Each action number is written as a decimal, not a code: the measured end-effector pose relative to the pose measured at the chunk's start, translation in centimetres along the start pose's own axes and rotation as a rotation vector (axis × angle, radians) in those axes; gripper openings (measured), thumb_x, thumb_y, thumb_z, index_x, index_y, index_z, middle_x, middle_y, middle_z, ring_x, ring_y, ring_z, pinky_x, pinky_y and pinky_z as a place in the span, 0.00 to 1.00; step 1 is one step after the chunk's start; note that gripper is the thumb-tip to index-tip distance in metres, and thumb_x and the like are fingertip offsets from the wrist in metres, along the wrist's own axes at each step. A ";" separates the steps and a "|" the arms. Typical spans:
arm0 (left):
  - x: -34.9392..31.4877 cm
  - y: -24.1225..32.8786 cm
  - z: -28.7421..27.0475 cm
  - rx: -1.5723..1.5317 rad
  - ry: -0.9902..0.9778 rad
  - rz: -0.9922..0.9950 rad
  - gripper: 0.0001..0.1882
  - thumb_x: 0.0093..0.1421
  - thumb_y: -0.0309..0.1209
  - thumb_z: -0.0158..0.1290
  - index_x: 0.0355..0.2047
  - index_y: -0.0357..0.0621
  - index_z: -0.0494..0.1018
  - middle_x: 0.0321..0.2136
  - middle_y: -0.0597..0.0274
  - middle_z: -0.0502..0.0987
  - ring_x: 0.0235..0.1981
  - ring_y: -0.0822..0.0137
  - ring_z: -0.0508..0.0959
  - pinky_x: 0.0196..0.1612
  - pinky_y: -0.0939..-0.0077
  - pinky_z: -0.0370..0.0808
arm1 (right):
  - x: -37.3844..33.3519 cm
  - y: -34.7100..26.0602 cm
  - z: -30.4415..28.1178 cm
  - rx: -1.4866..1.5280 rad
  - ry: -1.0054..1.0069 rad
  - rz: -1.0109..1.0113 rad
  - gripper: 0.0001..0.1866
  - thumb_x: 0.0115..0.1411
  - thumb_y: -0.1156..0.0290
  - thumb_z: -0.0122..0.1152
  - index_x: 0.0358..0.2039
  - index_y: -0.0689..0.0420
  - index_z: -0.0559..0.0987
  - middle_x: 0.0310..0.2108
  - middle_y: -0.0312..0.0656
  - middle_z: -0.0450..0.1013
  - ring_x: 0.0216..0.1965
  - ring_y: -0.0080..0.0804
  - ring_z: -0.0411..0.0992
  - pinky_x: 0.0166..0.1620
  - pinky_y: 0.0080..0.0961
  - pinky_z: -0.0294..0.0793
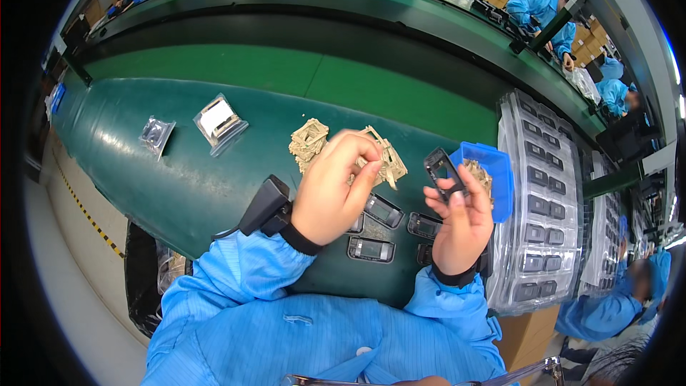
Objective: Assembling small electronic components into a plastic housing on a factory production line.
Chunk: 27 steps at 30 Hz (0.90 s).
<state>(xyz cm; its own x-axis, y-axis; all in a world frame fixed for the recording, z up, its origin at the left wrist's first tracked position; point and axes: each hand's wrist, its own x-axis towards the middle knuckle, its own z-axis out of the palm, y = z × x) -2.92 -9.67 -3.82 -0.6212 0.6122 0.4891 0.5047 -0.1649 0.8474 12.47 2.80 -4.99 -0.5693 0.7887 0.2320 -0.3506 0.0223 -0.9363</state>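
In my right hand (464, 229) is a black plastic device housing (444, 173) with a rectangular window, tilted up between thumb and fingers. My left hand (334, 189) is closed in a pinch above the green table; whatever its fingertips hold is too small to make out. Just beyond it lie a pile of small tan frame-shaped pieces (309, 141) and a second tan pile (389, 161), partly hidden by the hand. Several black housings with grey windows, among them one housing (371, 249), rest on the table between my wrists.
A blue bin (504, 186) with tan pieces stands right of my right hand, beside stacked clear trays (539, 207) of black housings. Two clear bags, a larger bag (219, 123) and a smaller bag (155, 134), lie at the left. Beyond the green table (128, 143), people work at a conveyor line.
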 end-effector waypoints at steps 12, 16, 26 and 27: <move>-0.6 0.1 1.0 -0.037 -0.251 -0.395 0.10 0.58 0.19 0.59 0.41 0.35 0.79 0.36 0.60 0.81 0.35 0.72 0.81 0.39 0.81 0.78 | 0.0 0.4 -0.2 0.069 -0.033 0.158 0.08 0.71 0.69 0.51 0.46 0.59 0.72 0.29 0.33 0.68 0.25 0.16 0.64 0.29 0.14 0.65; -1.0 0.0 1.6 -0.595 -0.187 -0.435 0.15 0.57 0.17 0.60 0.46 0.36 0.78 0.42 0.55 0.79 0.42 0.67 0.80 0.45 0.78 0.79 | -1.2 0.9 0.5 0.115 -0.195 0.207 0.08 0.71 0.69 0.50 0.46 0.59 0.71 0.29 0.32 0.67 0.26 0.15 0.63 0.30 0.13 0.64; -1.7 0.7 1.2 -0.275 -0.301 -0.047 0.13 0.55 0.21 0.63 0.42 0.39 0.82 0.30 0.58 0.83 0.32 0.67 0.82 0.34 0.77 0.76 | -2.3 1.6 0.6 0.011 -0.286 -0.057 0.08 0.71 0.70 0.49 0.42 0.61 0.71 0.28 0.36 0.68 0.25 0.16 0.63 0.29 0.14 0.64; -1.8 0.8 1.2 -0.275 -0.303 -0.055 0.13 0.55 0.21 0.63 0.42 0.39 0.82 0.30 0.58 0.83 0.32 0.67 0.82 0.34 0.77 0.76 | -2.4 1.6 0.6 0.040 -0.267 -0.047 0.09 0.72 0.69 0.48 0.42 0.61 0.71 0.27 0.36 0.67 0.25 0.16 0.63 0.28 0.14 0.64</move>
<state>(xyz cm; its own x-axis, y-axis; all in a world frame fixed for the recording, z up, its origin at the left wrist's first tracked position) -0.71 -9.92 -4.30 -0.4171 0.8191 0.3938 0.2715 -0.3011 0.9141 12.83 0.61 -6.86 -0.7255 0.5975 0.3414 -0.4073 0.0271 -0.9129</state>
